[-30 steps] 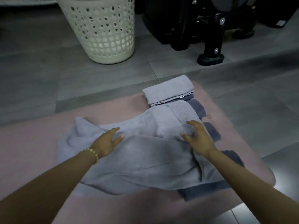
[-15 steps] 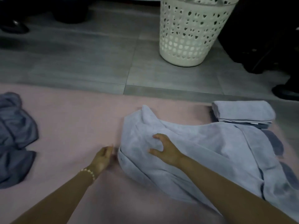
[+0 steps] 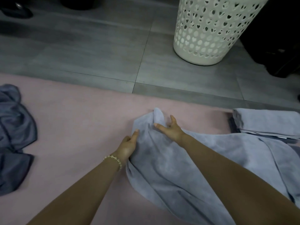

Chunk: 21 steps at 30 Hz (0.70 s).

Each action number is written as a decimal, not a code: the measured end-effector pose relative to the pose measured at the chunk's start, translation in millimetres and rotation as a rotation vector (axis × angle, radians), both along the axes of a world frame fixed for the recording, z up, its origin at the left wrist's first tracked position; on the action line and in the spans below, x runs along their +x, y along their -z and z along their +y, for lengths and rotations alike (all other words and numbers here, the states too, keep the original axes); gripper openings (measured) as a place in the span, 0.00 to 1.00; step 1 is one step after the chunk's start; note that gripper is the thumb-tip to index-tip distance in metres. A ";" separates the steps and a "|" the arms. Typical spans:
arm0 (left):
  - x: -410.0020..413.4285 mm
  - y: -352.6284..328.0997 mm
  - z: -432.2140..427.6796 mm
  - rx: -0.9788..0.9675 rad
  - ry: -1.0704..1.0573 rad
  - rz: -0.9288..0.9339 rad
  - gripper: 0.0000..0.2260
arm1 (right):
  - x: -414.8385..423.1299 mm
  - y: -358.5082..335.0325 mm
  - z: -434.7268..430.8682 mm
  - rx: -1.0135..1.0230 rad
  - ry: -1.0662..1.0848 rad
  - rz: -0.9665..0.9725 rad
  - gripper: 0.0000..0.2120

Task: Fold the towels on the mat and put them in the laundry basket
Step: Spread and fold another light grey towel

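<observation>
This seems to be a room in a home. Beyond the right hand, a white laundry basket with heart-shaped holes stands on grey floor tiles. Under the left hand lie a grey towel and a soft pink mat. Far beyond it to the left is perhaps a dark shoe.

The lilac towel was soft, matt cloth with a fine nap, as was the folded towel. The dark towel was smoother cloth with a faint sheen. The mat was matt, short-piled fabric. The laundry basket was smooth cream plastic. The floor was matt grey tile.
</observation>
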State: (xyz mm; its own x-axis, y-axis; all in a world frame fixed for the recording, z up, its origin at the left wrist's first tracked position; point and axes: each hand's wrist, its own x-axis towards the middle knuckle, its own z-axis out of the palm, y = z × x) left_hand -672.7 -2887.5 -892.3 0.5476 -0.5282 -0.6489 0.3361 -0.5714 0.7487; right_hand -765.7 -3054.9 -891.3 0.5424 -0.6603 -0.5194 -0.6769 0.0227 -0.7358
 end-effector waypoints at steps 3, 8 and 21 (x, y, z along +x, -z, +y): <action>0.0 -0.8 -5.2 -0.097 -0.093 0.062 0.32 | -4.0 -8.9 3.5 0.128 -0.062 -0.007 0.30; 1.2 -33.1 -8.9 -0.277 -0.006 -0.095 0.14 | -45.9 -41.1 3.5 0.209 -0.013 -0.210 0.29; -109.0 -32.4 9.4 -0.104 1.098 -0.279 0.11 | -233.2 -49.3 10.2 0.330 -0.146 0.127 0.17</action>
